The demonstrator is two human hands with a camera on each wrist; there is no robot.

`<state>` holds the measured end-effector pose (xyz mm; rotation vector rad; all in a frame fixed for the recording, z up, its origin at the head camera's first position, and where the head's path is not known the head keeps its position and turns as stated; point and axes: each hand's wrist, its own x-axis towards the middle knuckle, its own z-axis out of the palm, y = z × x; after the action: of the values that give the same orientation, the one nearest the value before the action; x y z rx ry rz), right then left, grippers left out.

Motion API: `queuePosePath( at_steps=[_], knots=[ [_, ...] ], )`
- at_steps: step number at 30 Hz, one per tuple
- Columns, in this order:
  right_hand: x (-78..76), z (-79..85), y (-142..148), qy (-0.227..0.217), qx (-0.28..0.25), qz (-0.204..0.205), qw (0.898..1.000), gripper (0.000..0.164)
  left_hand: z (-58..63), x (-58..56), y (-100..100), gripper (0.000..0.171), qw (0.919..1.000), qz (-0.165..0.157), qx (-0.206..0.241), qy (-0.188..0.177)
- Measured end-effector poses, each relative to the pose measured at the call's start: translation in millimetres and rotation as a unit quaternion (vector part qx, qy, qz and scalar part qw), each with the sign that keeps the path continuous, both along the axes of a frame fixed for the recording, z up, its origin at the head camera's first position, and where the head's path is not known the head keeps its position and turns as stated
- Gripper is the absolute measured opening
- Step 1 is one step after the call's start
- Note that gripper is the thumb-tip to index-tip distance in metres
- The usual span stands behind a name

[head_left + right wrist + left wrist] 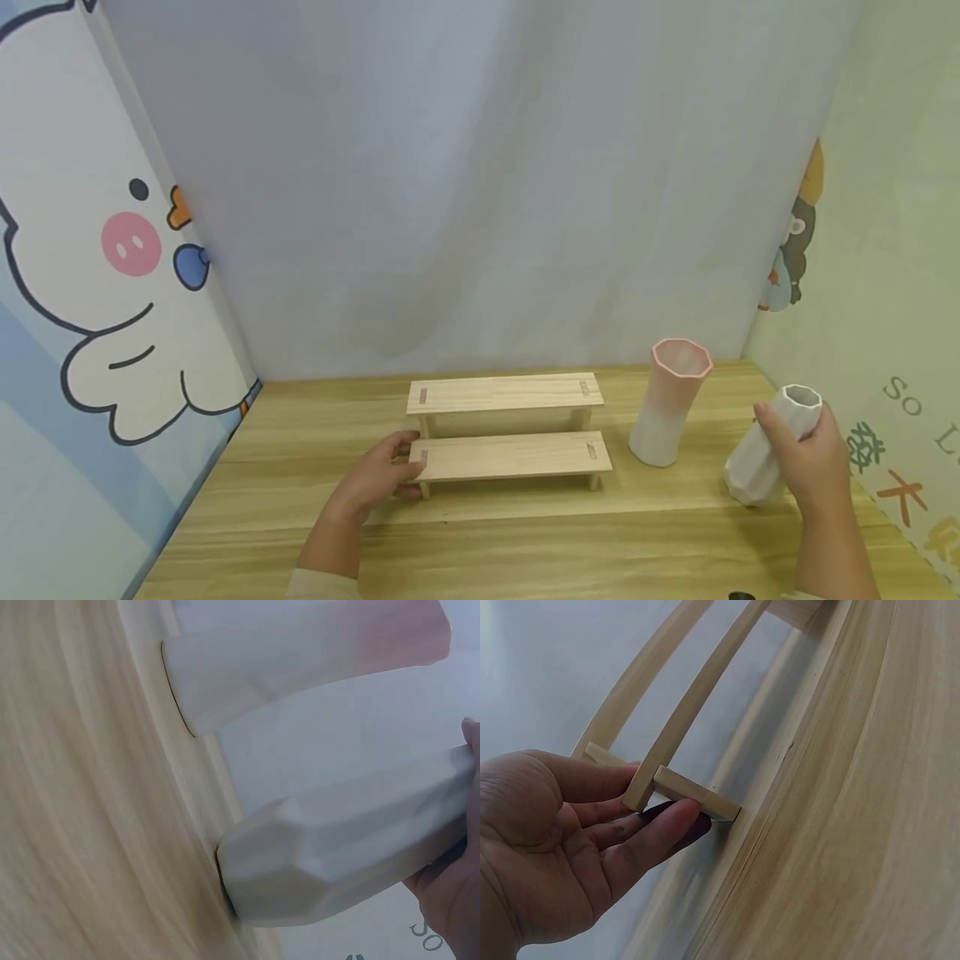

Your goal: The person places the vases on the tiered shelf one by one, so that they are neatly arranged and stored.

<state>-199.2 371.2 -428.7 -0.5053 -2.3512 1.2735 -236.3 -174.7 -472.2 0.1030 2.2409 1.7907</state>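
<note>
A pale two-tier wooden display riser (510,454) stands mid-table. My left hand (381,477) grips the left end of its lower step, thumb on the board and fingers around the end by the leg. The left wrist view shows this left hand (577,840) pinching the board's end (646,784). On the right, my right hand (813,454) holds a white faceted vase (759,462) around its upper part. Its base (262,877) is at the tabletop; whether it touches is unclear. A pink-and-white vase (666,408) stands upright between riser and white vase.
The wooden table (480,554) reaches back to a grey cloth backdrop (465,192). Cartoon-printed panels stand at the left (82,250) and right (885,275). A small dark object (741,596) shows at the bottom edge of the head view.
</note>
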Motion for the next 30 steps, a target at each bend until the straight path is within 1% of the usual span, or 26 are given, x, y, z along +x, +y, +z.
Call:
queuePosePath(
  at_steps=[3, 8, 13, 17, 23, 25, 30],
  knots=[
    [1.7, 4.3, -2, 0.003, 0.004, -0.005, 1.0, 0.066, -0.1, -0.3, 0, 0.061, 1.0, -0.001, 0.0, 0.002],
    [6.3, 15.1, -9, 0.021, 0.011, -0.018, 1.0, 0.061, -2.1, -1.1, 0, 0.062, 1.0, -0.002, 0.001, 0.002],
    [9.5, 27.9, -15, 0.037, 0.012, -0.016, 0.999, 0.05, -5.1, -2.2, 0, 0.062, 1.0, -0.002, 0.008, 0.002],
    [12.5, 37.6, -22, 0.049, 0.012, -0.01, 0.999, 0.042, -5.1, -1.7, -1, 0.062, 0.9999, -0.005, 0.008, 0.005],
    [19.0, 50.7, -42, 0.08, -0.012, 0.012, 0.997, 0.028, -3.8, -1.1, -2, 0.062, 0.9999, -0.014, 0.005, 0.005],
    [19.8, 54.1, -49, 0.087, -0.021, 0.026, 0.996, 0.026, -3.0, -0.9, -2, 0.062, 0.9999, -0.014, 0.008, 0.006],
    [22.4, 63.0, -67, 0.092, -0.027, 0.055, 0.994, 0.027, -1.9, -0.6, -2, 0.063, 0.9998, -0.015, 0.007, 0.01]
  ],
)
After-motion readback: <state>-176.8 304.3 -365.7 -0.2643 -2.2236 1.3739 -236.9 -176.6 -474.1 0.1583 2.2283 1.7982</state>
